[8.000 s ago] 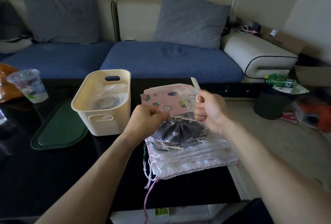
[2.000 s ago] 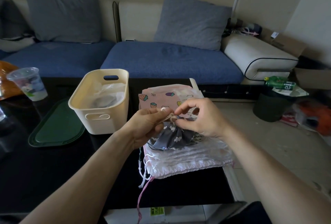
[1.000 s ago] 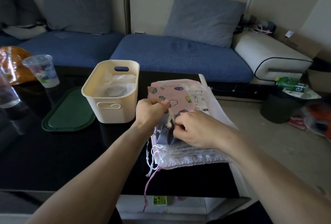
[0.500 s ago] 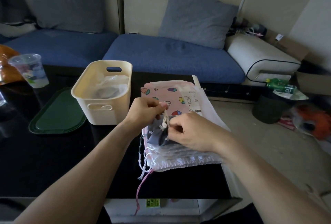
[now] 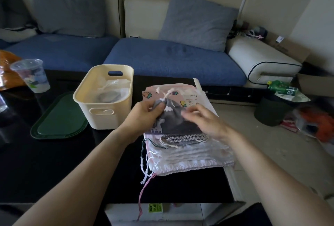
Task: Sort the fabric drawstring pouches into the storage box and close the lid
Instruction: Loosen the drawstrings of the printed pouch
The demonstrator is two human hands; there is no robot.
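right hand [image 5: 202,119] motion-blurred, box [image 5: 85,88] contents indistinct, orange bag [image 5: 7,70] cut off

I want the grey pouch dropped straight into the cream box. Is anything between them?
Nothing visible. The left hand holds the grey pouch just right of the cream box, whose top is open; its green lid lies on the far side.

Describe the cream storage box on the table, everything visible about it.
The storage box is a cream, plastic-looking tub with rounded corners, standing upright and open on the black table. A slot handle is cut through its far wall; another is moulded on the near wall. Inside lie pale, crumpled pouches. Its green lid lies flat at its left, apparently touching its base. Neither hand touches the box.
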